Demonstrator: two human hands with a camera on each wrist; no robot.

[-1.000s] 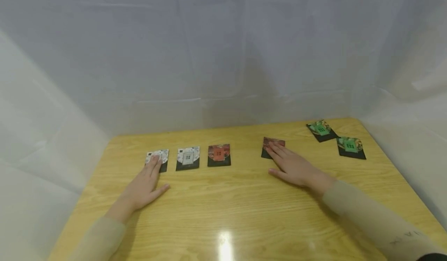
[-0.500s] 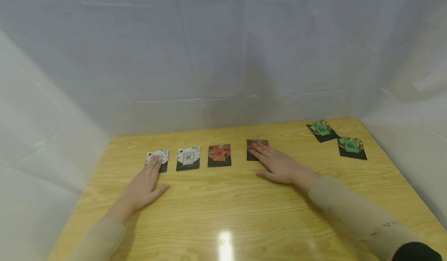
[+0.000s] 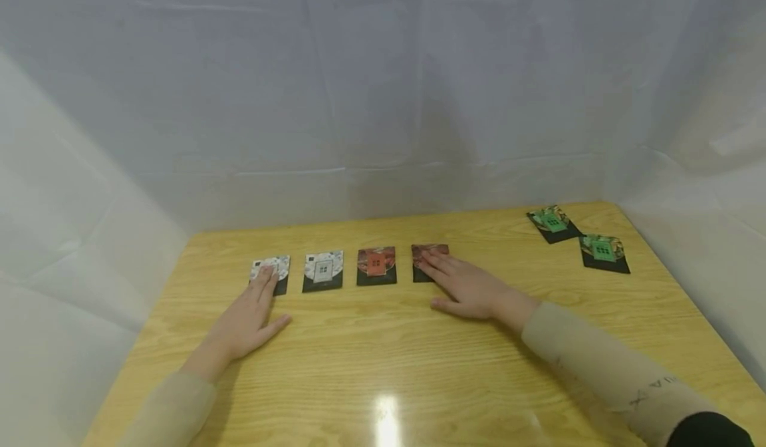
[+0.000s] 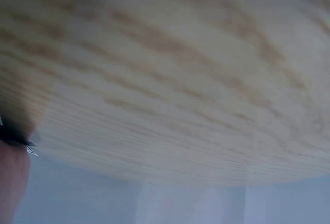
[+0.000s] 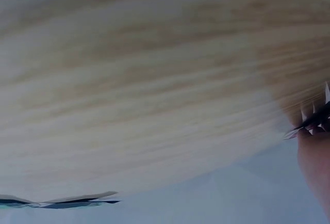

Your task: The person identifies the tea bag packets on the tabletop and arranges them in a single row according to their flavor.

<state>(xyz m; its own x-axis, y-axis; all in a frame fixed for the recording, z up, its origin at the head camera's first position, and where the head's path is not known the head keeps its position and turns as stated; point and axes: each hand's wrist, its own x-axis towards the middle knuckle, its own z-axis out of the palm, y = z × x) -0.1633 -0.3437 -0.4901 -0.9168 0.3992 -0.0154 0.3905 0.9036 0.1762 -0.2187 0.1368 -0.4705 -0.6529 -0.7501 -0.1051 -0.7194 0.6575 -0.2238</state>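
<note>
Small flat packets lie on the wooden table in the head view. My left hand point(image 3: 244, 320) rests with straight fingers on the leftmost white-and-black packet point(image 3: 281, 284), covering part of it. Beside that lie a second white-and-black packet point(image 3: 323, 271) and a red-and-black packet point(image 3: 376, 265). On another red-and-black packet point(image 3: 418, 272) rest the straight fingers of my right hand point(image 3: 467, 291), hiding much of its front. Each wrist view catches only the edge of a hand and a dark sliver of packet beside it.
Two green-and-black packets, one farther back point(image 3: 552, 223) and one nearer point(image 3: 604, 253), lie tilted at the table's back right, their corners almost touching. White sheeting point(image 3: 359, 101) hangs behind and beside the table point(image 3: 347, 367). A bright reflection shows at the front middle.
My right hand has slid leftward with the red-and-black packet beneath its fingers, bringing it closer to the other red one. My left hand stays where it was.
</note>
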